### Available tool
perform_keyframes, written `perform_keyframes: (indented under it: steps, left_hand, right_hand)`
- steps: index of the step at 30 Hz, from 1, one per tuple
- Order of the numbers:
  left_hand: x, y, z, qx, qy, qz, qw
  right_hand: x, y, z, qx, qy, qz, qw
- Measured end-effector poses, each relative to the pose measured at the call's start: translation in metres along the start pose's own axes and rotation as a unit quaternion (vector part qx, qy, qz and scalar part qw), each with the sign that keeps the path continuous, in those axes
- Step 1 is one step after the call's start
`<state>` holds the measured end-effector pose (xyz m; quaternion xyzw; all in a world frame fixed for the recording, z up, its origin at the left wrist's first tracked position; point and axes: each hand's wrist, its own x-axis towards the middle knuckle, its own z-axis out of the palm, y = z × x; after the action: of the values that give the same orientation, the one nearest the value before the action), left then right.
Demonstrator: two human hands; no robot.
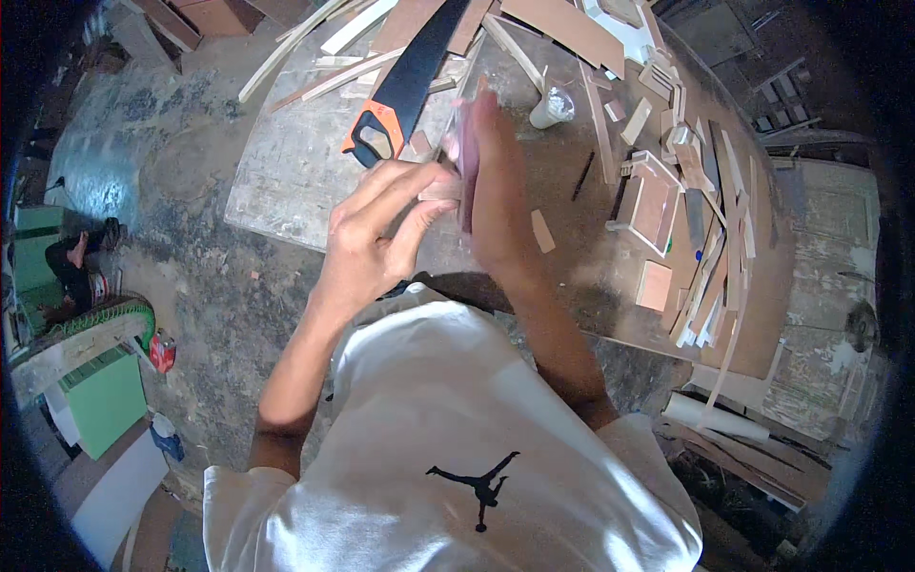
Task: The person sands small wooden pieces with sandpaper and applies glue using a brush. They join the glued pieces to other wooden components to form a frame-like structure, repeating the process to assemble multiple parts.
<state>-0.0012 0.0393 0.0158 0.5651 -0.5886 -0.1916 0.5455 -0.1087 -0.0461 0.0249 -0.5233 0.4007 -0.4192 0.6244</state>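
Observation:
In front of my chest, my left hand [376, 214] is closed in a pinch on a small light wood block [440, 194]. Right beside it, my right hand [500, 181] is upright and smeared by motion, gripping a flat pinkish strip [466, 167] that resembles sandpaper. The strip's face meets or nearly meets the block's right end; blur hides the exact contact. Just beyond my left hand lies a handsaw [412, 86] with a dark blade and an orange and black handle. A small wood offcut [420, 143] rests by that handle.
The worn worktable [286, 191] carries wood strips and boards at its far side. To the right are a white cup [551, 110], a black pen-like stick [582, 176], a small open wooden box [648, 195] and piled strips [715, 276]. A red container [162, 351] stands at left.

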Motion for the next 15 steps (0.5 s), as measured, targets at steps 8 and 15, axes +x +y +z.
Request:
perform_keyframes:
  steps: [8,15]
  left_hand:
    - [0.003,-0.009,0.004,-0.002,0.007,0.029,1.0]
    - [0.006,-0.009,0.005,0.006,-0.004,0.019,1.0]
  right_hand:
    - [-0.002,0.019,-0.006,-0.011,0.002,0.004,1.0]
    - [0.011,0.03,-0.006,-0.01,0.014,0.003,1.0]
